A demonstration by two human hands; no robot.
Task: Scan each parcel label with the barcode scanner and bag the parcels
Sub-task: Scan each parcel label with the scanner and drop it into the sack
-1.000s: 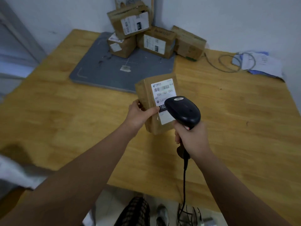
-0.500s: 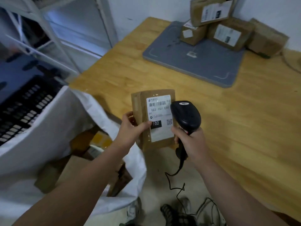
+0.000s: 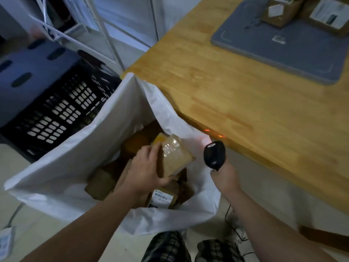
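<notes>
Now you grip the parcel (image 3: 174,157) in your left hand (image 3: 145,171), fingers curled round its near side, low in the centre of the frame, right over the open bag (image 3: 71,159). Lower it flat onto the bagged parcels (image 3: 162,198) before you let go; a drop could knock it against the thin wall. Your right hand (image 3: 225,176) is wrapped round the scanner (image 3: 214,155), just right of the bag. Point it aside, since its red glow falls on the table (image 3: 245,103) edge. The parcel is brown matte cardboard with glossy clear tape across its top. The bag is soft white plastic, creased, its rim slack. More boxes (image 3: 279,14) wait on the grey mat (image 3: 283,48), upper right.
</notes>
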